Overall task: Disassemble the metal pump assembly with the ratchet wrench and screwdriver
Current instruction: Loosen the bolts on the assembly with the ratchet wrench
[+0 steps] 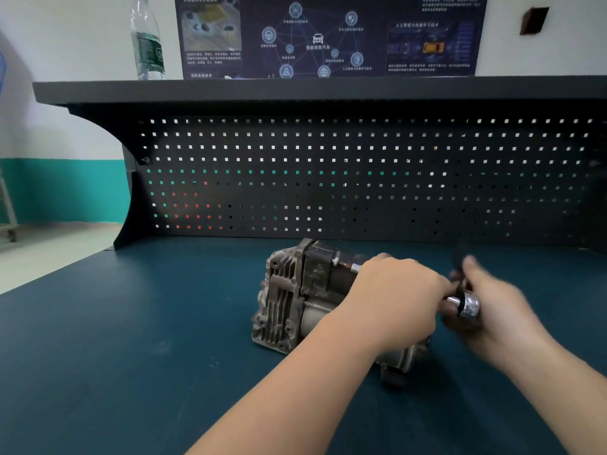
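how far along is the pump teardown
Nothing looks removed: the grey ribbed metal pump assembly lies whole on the dark teal bench. In hand: left hand steadies it, blurred right hand grips the chrome ratchet wrench. Taking it apart remains.

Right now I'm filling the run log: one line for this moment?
pump on bench | left hand on pump | right hand grips ratchet | blurred

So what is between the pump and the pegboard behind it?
Nothing: in the head view, only bare blue tabletop lies between the pump and the pegboard.
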A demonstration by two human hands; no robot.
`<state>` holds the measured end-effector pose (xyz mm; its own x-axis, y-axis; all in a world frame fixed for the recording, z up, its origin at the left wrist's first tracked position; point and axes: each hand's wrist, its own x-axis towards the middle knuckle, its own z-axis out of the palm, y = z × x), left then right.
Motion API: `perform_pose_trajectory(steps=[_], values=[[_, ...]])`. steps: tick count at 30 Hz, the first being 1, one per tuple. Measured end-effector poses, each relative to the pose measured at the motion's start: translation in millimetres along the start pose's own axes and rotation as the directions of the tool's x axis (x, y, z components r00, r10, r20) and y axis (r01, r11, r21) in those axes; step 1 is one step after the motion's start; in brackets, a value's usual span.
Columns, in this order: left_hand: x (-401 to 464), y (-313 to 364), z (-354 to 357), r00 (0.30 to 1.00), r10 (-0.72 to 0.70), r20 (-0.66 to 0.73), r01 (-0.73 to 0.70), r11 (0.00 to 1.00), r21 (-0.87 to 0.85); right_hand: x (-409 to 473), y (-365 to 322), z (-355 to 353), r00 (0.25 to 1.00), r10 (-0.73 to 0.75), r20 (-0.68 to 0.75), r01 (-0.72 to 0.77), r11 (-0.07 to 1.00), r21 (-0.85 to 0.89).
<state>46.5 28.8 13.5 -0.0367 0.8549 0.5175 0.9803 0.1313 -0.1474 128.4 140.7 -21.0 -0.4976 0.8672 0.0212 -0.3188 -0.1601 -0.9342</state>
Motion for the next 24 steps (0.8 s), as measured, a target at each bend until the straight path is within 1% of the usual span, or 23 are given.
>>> perform_pose_trajectory(steps=[1, 2, 3, 4, 5, 6, 7, 8, 9, 10, 11, 12, 13, 14, 15, 16, 17, 18, 20, 21, 22, 23, 24], values=[[0.5, -0.8, 2.1, 1.000, 0.009, -0.004, -0.009, 1.000, 0.005, 2.1, 2.5, 1.4, 0.990, 0.131, 0.057, -0.136, 0.988, 0.074], [1.4, -1.9, 3.4, 1.000, 0.022, 0.002, -0.022, 1.000, 0.005, 4.1, 2.1, 3.0, 0.983, 0.167, 0.074, -0.174, 0.980, 0.102], [2.1, -2.8, 3.4, 0.999, 0.035, 0.016, -0.035, 0.999, -0.009, 4.0, -0.1, 2.9, 0.994, 0.099, 0.051, -0.103, 0.990, 0.093], [2.5, -3.3, 1.9, 0.999, 0.043, 0.032, -0.042, 0.998, -0.040, 2.9, -3.1, 1.1, 0.997, -0.082, 0.000, 0.082, 0.996, 0.029], [2.9, -3.8, -0.1, 0.998, 0.044, 0.046, -0.040, 0.996, -0.079, 0.2, -8.9, 0.1, 0.943, -0.330, -0.034, 0.325, 0.940, -0.099], [3.2, -4.5, -2.0, 0.998, 0.041, 0.055, -0.035, 0.993, -0.113, -4.0, -15.2, -0.2, 0.827, -0.562, 0.005, 0.547, 0.805, -0.229], [3.6, -5.1, -3.6, 0.998, 0.036, 0.059, -0.028, 0.991, -0.134, -8.8, -20.1, -0.2, 0.705, -0.703, 0.091, 0.691, 0.652, -0.313], [3.8, -5.6, -3.9, 0.998, 0.031, 0.055, -0.023, 0.990, -0.137, -10.5, -22.8, 0.0, 0.650, -0.747, 0.140, 0.741, 0.582, -0.334], [3.7, -5.5, -3.4, 0.999, 0.027, 0.046, -0.021, 0.992, -0.122, -11.0, -22.7, -0.1, 0.658, -0.741, 0.131, 0.729, 0.584, -0.357], [3.3, -4.9, -1.7, 0.999, 0.025, 0.036, -0.021, 0.995, -0.094, -9.2, -19.2, -0.9, 0.705, -0.704, 0.080, 0.670, 0.625, -0.401], [2.1, -3.5, -0.4, 0.999, 0.025, 0.031, -0.023, 0.998, -0.058, -6.8, -15.9, -1.3, 0.796, -0.605, 0.003, 0.549, 0.719, -0.426], [1.2, -2.3, 0.8, 0.999, 0.022, 0.026, -0.021, 0.999, -0.030, -3.5, -11.6, -1.8, 0.914, -0.400, -0.070, 0.351, 0.864, -0.360], [0.8, -1.3, 1.7, 1.000, 0.015, 0.015, -0.015, 1.000, -0.022, -0.6, -6.8, -1.2, 0.990, -0.129, -0.062, 0.113, 0.970, -0.214], [0.7, -0.9, 2.0, 1.000, 0.011, 0.008, -0.010, 1.000, -0.026, 0.4, -3.8, 1.2, 0.997, 0.081, 0.002, -0.081, 0.995, -0.057], [1.1, -1.3, 2.1, 1.000, 0.014, 0.008, -0.014, 0.999, -0.035, 2.1, -2.1, 1.7, 0.984, 0.171, 0.047, -0.172, 0.985, 0.025], [1.9, -2.1, 2.0, 1.000, 0.024, 0.016, -0.023, 0.999, -0.046, 3.1, -2.5, 2.2, 0.987, 0.154, 0.047, -0.156, 0.986, 0.052], [2.7, -2.9, 1.5, 0.999, 0.034, 0.030, -0.032, 0.997, -0.066, 3.8, -3.9, 0.2, 0.999, 0.031, 0.012, -0.031, 0.999, 0.028], [3.4, -3.8, 1.0, 0.998, 0.042, 0.047, -0.038, 0.995, -0.089, 3.1, -6.8, -1.3, 0.984, -0.178, -0.032, 0.175, 0.982, -0.064], [4.3, -5.8, -0.9, 0.996, 0.054, 0.074, -0.045, 0.992, -0.115, -1.9, -15.8, -1.7, 0.809, -0.588, 0.022, 0.570, 0.774, -0.274], [4.3, -6.5, -1.9, 0.996, 0.053, 0.074, -0.044, 0.992, -0.115, -4.0, -17.9, -1.4, 0.723, -0.687, 0.080, 0.669, 0.666, -0.328], [3.9, -6.8, -2.5, 0.997, 0.048, 0.067, -0.040, 0.994, -0.106, -5.1, -18.3, -0.9, 0.701, -0.707, 0.088, 0.689, 0.642, -0.337], [3.2, -6.6, -2.6, 0.997, 0.042, 0.058, -0.036, 0.995, -0.089, -4.9, -15.3, -1.4, 0.735, -0.677, 0.052, 0.651, 0.681, -0.335], [2.1, -5.8, -2.4, 0.998, 0.035, 0.050, -0.032, 0.997, -0.064, -5.0, -12.5, -0.4, 0.813, -0.583, -0.016, 0.552, 0.778, -0.299]])
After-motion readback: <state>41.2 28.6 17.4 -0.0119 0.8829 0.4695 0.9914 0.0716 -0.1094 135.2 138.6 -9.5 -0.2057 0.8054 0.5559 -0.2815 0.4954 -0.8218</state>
